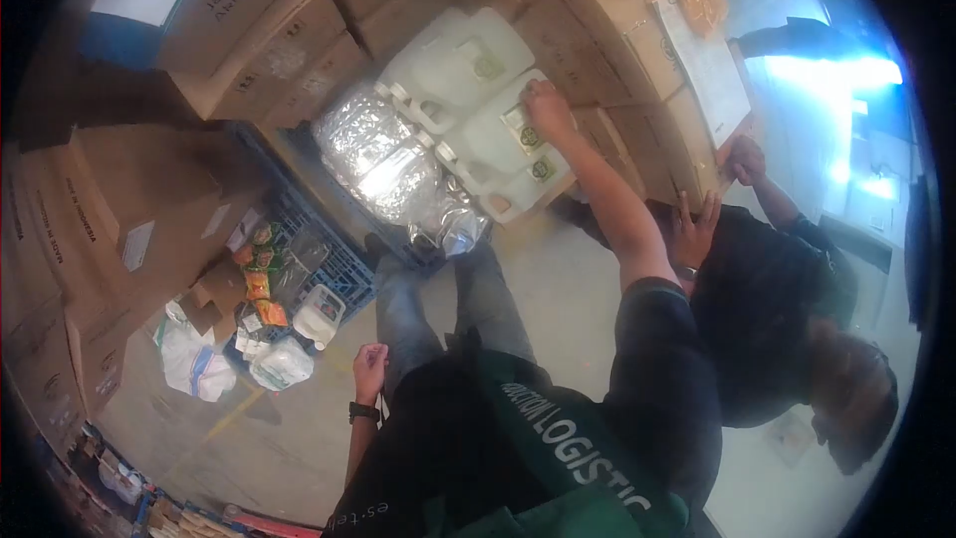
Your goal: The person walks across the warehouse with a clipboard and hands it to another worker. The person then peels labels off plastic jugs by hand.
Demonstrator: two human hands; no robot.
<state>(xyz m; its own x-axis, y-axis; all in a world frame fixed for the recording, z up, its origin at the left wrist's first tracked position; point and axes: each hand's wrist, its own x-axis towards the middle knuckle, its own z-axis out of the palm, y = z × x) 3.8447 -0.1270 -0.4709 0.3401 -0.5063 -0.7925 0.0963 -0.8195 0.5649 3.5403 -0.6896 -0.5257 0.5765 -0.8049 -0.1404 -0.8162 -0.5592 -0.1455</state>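
Note:
My right hand [548,110] reaches forward with its fingers curled against a translucent white jerrycan [488,144], just above a green-and-white label [521,128]. Whether anything is pinched under those fingers is hidden. A second jerrycan [453,55] lies beside it, also labelled, and the caps of both face left. Low beside my leg hangs my left hand [370,371], fingers drawn together; I cannot make out anything in them. Shiny silver-wrapped packs [383,159] lie to the left of the jerrycans.
Cardboard boxes [588,30] surround the jerrycans. At right, a co-worker [767,309] leans on boxes by a paper sheet [702,70]. A blue pallet [339,264] bears packets [261,284] and a small white jug [319,316]. White bags [194,354] lie on the floor; more boxes [139,189] stand left.

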